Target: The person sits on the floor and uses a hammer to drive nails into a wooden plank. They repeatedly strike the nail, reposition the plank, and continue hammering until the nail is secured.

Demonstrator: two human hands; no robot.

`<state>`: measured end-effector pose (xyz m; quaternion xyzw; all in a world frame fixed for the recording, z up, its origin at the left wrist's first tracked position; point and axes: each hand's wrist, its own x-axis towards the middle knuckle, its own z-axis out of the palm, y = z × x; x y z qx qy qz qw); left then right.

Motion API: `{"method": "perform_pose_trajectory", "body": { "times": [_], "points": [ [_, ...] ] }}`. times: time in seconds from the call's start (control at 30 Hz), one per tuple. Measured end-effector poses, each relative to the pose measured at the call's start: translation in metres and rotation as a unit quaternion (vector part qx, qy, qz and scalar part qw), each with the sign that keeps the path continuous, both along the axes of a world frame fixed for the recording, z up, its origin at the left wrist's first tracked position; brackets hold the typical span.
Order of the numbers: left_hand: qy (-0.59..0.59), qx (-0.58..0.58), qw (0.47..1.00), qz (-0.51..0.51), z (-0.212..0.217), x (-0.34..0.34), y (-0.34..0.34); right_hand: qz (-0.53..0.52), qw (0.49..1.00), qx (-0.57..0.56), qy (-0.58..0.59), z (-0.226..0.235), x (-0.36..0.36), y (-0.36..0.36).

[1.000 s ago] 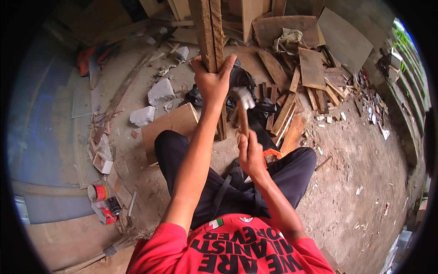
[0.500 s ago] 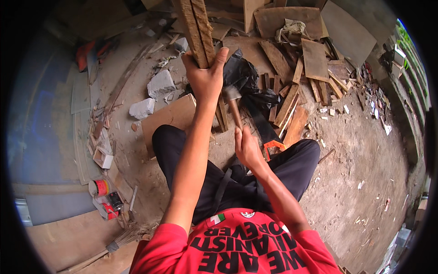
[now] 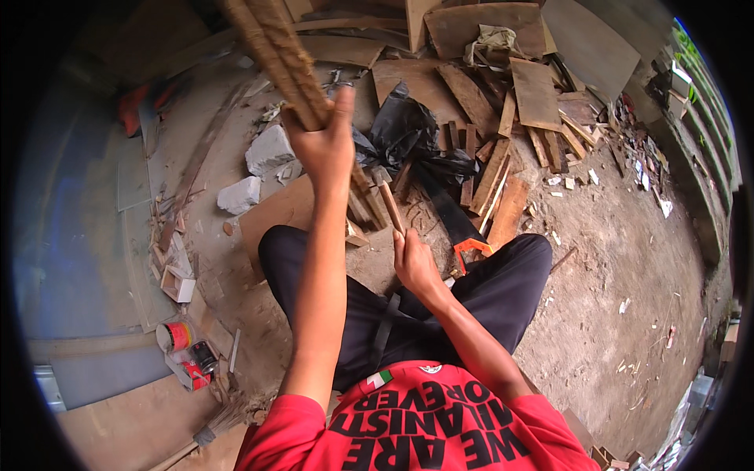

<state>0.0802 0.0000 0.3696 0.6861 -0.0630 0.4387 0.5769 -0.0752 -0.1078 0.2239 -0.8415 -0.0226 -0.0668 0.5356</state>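
Note:
My left hand [image 3: 323,149] is wrapped round a pair of long rough wooden strips [image 3: 284,59]. The strips lean away to the upper left, and their lower ends come down near the ground between my knees. In my right hand [image 3: 418,265] is a hammer [image 3: 391,208], gripped by its wooden handle. The hammer's head is just right of the strips, below my left hand; whether it touches them I cannot tell. A handsaw [image 3: 471,246] with an orange handle and dark blade lies by my right knee. Behind the hammer is a crumpled black plastic bag [image 3: 404,125].
Boards and offcuts [image 3: 536,93] are heaped at the far right. White broken blocks [image 3: 239,195] and a flat board [image 3: 275,208] lie left of the strips. Tins [image 3: 174,336] stand by my left side, near glass sheets [image 3: 137,267]. Wood chips litter the floor.
The wooden strips have tilted further left, and my left hand has moved left and slightly down with them. The hammer has shifted left and down, closer to the strips' lower part.

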Motion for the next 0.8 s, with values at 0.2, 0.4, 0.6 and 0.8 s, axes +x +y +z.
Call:
{"method": "perform_pose_trajectory", "body": {
  "times": [0.2, 0.4, 0.6, 0.8],
  "points": [
    [0.000, -0.009, 1.000, -0.009, -0.001, -0.006, -0.007, -0.001, 0.996, 0.071, -0.058, 0.059, 0.000, 0.004],
    [0.039, -0.025, 0.999, 0.006, 0.006, 0.012, -0.010, -0.019, 0.987, 0.098, -0.126, -0.026, 0.004, 0.003],
    [-0.014, -0.033, 0.999, 0.018, 0.003, 0.030, 0.012, -0.034, 0.996, 0.084, 0.014, -0.051, -0.004, 0.006],
    [0.008, -0.048, 0.998, 0.045, 0.005, 0.027, 0.028, 0.000, 0.982, 0.174, -0.079, 0.002, 0.006, 0.012]
  ]
}}
